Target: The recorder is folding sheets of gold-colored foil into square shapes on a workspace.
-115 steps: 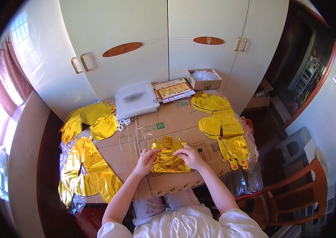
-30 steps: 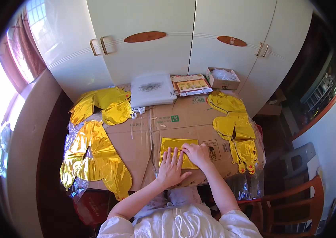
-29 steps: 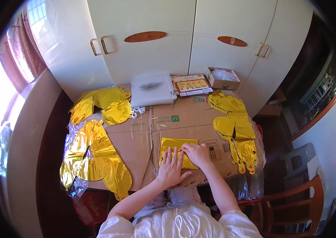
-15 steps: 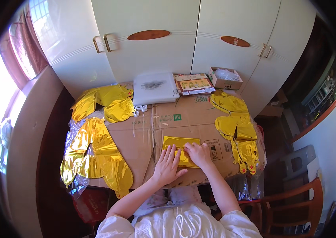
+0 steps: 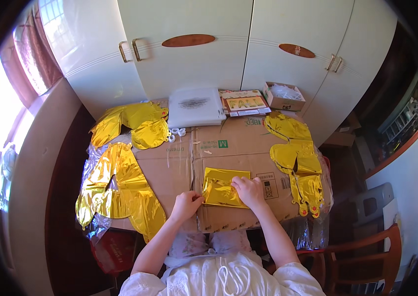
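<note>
A gold foil balloon, folded flat into a rough rectangle, lies on the cardboard in front of me. My left hand is closed, its fingertips pinching the foil's left edge near the lower corner. On the opposite side my right hand has its fingers curled together on the foil's right part, pinching its upper layer. Creases run across the foil between the two hands. Flat gold foil balloons lie on both sides: one at the near left, another behind it, and more at the right.
Flattened cardboard covers the table. Along its back stand a translucent white plastic case, a printed flat package and a small box holding clear plastic. White ribbon rolls sit nearby. A wooden chair stands at right.
My left hand has lifted off the top of the foil, moved left and toward me, and closed at its left edge. My right hand stays at the right side.
</note>
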{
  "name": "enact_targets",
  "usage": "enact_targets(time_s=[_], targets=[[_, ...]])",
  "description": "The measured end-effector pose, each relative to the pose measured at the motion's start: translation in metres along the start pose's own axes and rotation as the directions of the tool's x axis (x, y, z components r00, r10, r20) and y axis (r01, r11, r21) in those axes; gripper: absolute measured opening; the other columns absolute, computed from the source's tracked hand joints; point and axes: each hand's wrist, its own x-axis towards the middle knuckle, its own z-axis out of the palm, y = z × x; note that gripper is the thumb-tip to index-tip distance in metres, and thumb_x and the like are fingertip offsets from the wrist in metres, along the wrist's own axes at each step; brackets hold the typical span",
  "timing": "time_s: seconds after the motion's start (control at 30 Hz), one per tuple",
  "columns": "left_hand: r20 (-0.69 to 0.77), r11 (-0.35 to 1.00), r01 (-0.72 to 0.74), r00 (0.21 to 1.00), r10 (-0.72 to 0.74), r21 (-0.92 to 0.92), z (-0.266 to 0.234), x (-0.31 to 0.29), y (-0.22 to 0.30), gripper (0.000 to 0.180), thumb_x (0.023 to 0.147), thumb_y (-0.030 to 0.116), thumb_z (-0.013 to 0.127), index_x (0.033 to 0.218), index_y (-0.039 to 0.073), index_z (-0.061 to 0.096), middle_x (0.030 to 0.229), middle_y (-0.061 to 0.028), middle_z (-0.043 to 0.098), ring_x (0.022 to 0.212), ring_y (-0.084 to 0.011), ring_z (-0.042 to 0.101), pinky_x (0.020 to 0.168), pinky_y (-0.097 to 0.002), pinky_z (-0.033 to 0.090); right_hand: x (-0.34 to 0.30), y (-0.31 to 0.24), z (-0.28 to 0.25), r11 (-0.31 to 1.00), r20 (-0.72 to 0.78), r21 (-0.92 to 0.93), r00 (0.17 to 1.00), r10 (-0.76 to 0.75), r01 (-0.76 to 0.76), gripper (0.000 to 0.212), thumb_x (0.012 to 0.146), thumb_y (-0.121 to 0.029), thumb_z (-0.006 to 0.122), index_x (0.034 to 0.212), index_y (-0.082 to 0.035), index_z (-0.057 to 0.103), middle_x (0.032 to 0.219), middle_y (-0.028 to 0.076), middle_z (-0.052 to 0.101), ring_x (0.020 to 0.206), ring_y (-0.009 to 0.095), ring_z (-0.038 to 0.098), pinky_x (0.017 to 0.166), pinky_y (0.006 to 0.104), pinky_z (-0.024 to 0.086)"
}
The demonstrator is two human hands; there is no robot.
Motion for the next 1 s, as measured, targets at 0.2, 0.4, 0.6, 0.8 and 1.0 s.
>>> enact_targets(time_s=[0.2, 0.4, 0.6, 0.8, 1.0], targets=[[0.135, 0.979, 0.182, 0.976, -0.169, -0.089, -0.003, 0.009, 0.002, 0.026, 0.085, 0.024, 0.067, 0.096, 0.0, 0.072, 0.073, -0.0136, 0.068, 0.06, -0.0206, 0.064, 0.059, -0.0337, 0.051, -0.001, 0.0, 0.002, 1.0, -0.018, 0.017, 1.0, 0.009, -0.008, 0.011, 0.088, -0.028, 0.064, 0.086, -0.02, 0.057, 0.064, -0.001, 0.059, 0.056, 0.022, 0.061, 0.062, 0.0391, 0.038], [0.253, 0.942, 0.274, 0.942, -0.222, -0.193, 0.003, 0.019, -0.015, 0.027, 0.087, 0.024, 0.067, 0.097, -0.001, 0.071, 0.066, -0.0068, 0.063, 0.053, -0.0124, 0.055, 0.05, -0.0292, 0.046, -0.001, -0.001, 0.002, 1.0, -0.027, 0.024, 1.0, 0.004, -0.004, 0.012, 0.088, -0.028, 0.065, 0.086, -0.02, 0.057, 0.063, -0.001, 0.058, 0.056, 0.022, 0.06, 0.061, 0.039, 0.038], [0.107, 0.998, 0.057, 0.993, -0.054, -0.022, 0.004, 0.015, -0.014, 0.033, 0.086, 0.02, 0.066, 0.112, 0.0, 0.064, 0.081, -0.0121, 0.068, 0.067, -0.0229, 0.064, 0.059, -0.0355, 0.052, -0.001, -0.003, 0.0, 1.0, -0.015, 0.011, 1.0, 0.001, -0.001, 0.013, 0.087, -0.029, 0.066, 0.085, -0.02, 0.057, 0.063, -0.002, 0.058, 0.057, 0.021, 0.061, 0.062, 0.0387, 0.038], [0.168, 0.579, -0.546, 0.798, 0.578, 0.605, 0.014, -0.007, 0.018, 0.055, 0.089, 0.032, 0.062, 0.133, 0.004, 0.049, 0.13, -0.0188, 0.056, 0.123, -0.0309, 0.052, 0.099, -0.0453, 0.044, -0.002, -0.002, 0.001, 0.999, 0.008, -0.046, 1.0, -0.005, 0.005, 0.013, 0.088, -0.031, 0.064, 0.086, -0.02, 0.059, 0.067, -0.002, 0.061, 0.061, 0.02, 0.062, 0.064, 0.0377, 0.039], [0.342, 0.423, -0.694, 0.681, 0.648, 0.582, 0.041, -0.004, 0.021, 0.08, 0.091, 0.064, 0.042, 0.145, 0.005, 0.038, 0.148, -0.0206, 0.039, 0.142, -0.0355, 0.031, 0.116, -0.0504, 0.023, 0.0, 0.001, 0.004, 1.0, 0.056, 0.01, 0.998, 0.016, -0.017, 0.013, 0.089, -0.032, 0.062, 0.089, -0.02, 0.06, 0.07, 0.001, 0.063, 0.063, 0.023, 0.064, 0.063, 0.0416, 0.042]])
